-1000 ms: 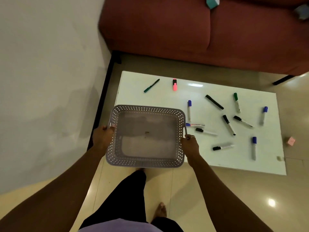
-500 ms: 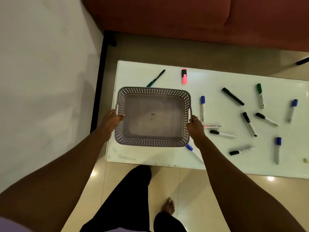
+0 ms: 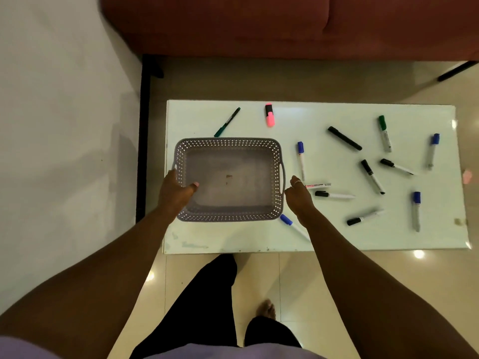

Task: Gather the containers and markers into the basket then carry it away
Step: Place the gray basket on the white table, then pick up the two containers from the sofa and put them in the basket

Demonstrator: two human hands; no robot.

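A grey perforated basket [image 3: 229,145] stands empty on the left part of the white table [image 3: 233,237]. My left hand [image 3: 176,194] grips its left wall, thumb inside the rim. My right hand [image 3: 298,196] hovers just off the basket's right side, fingers loosely apart and holding nothing. Several markers lie scattered on the table: a green pen [image 3: 227,122] and a pink highlighter [image 3: 269,115] behind the basket, a blue marker [image 3: 301,159] and a red-labelled marker [image 3: 317,185] beside my right hand, and another blue marker [image 3: 294,226] partly under my right forearm. No containers are visible.
More black, green and blue markers [image 3: 372,176] are spread over the table's right half. A dark red sofa [image 3: 259,27] runs behind the table and a white wall [image 3: 64,125] stands to the left. My legs and a bare foot [image 3: 265,308] are at the table's front edge.
The basket has come down from in front of me onto the table's left part. My right hand has let go of its right handle; my left hand still holds the left side.
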